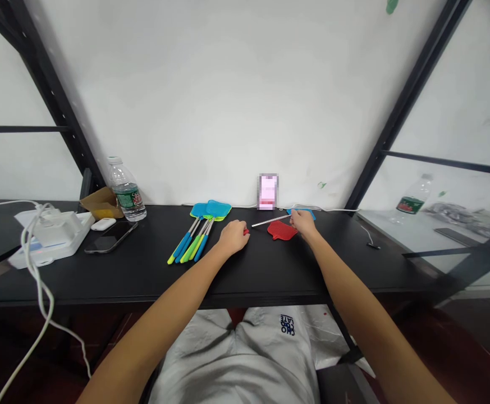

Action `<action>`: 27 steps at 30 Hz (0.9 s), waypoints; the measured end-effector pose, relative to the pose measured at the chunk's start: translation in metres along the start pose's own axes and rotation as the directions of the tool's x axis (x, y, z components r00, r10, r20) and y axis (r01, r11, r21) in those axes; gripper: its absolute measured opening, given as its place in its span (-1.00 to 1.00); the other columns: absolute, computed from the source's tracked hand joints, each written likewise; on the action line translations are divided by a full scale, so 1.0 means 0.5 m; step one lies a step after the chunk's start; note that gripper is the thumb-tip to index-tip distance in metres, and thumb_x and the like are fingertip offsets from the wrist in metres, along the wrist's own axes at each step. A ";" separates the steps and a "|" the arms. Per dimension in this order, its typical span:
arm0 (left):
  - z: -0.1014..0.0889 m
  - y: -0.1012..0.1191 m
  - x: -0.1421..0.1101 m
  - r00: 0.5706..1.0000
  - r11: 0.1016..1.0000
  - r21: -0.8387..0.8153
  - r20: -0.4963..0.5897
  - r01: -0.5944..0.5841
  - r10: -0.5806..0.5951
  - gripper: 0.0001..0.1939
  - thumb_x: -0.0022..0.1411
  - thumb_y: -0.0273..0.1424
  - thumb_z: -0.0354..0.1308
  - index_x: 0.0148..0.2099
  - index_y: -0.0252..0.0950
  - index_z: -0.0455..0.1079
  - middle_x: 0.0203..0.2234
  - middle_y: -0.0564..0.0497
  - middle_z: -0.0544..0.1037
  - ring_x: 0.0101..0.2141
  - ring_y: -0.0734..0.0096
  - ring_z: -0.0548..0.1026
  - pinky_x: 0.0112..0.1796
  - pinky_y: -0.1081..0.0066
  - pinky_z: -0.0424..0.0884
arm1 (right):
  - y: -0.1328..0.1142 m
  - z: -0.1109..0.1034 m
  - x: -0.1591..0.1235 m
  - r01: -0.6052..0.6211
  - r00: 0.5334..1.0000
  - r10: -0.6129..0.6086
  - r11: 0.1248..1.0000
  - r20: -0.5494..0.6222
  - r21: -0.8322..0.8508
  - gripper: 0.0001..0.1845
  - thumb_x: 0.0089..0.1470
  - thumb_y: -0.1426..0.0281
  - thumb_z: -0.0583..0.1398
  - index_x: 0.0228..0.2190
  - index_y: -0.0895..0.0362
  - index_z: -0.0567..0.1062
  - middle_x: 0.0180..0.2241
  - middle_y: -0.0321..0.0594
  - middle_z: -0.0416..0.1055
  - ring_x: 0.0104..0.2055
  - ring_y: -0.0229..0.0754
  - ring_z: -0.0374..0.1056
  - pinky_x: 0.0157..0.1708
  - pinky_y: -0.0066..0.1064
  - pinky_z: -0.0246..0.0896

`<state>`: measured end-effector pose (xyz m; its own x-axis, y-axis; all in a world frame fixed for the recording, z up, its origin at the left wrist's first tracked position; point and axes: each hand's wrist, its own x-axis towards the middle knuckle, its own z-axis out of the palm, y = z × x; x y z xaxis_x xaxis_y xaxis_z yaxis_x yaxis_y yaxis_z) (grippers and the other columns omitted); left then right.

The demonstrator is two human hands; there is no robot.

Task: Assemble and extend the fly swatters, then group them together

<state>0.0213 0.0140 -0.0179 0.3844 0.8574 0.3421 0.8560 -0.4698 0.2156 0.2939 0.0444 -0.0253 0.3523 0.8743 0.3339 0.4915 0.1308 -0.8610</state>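
Observation:
My left hand (233,238) is closed round a red handle, whose tip shows at its right edge. A thin metal rod (270,220) runs from that handle toward my right hand (302,223), which is closed on the rod's far end beside a blue swatter head (307,212). A red swatter head (282,230) lies flat on the black table (143,275) between my hands. Left of my left hand lies a bundle of several fly swatters (200,233) with blue and green handles and blue and green heads.
A water bottle (126,189), a brown paper piece (100,203), a phone (110,237), a white earbud case (102,224) and a white box with cables (51,233) are at the left. A small pink item (268,191) leans on the wall. Another bottle (413,197) stands on the right table.

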 end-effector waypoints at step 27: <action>-0.008 0.003 -0.003 0.997 0.997 0.041 0.010 0.072 -0.073 -0.84 0.19 -0.29 0.10 -0.27 -0.28 0.39 -0.25 -0.12 0.47 -0.20 0.22 0.44 -0.24 0.35 0.31 | -0.009 -0.014 0.001 0.012 0.994 -0.024 0.994 -0.108 -0.111 -0.58 0.14 0.23 0.02 -0.66 0.13 0.36 -0.63 -0.19 0.39 -0.60 -0.25 0.21 -0.51 -0.43 0.08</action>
<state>0.0205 0.0111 -0.0145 0.3248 0.8914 0.3161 0.8950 -0.3978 0.2018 0.2976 0.0407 -0.0188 0.4243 0.8156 0.3934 0.5808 0.0882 -0.8093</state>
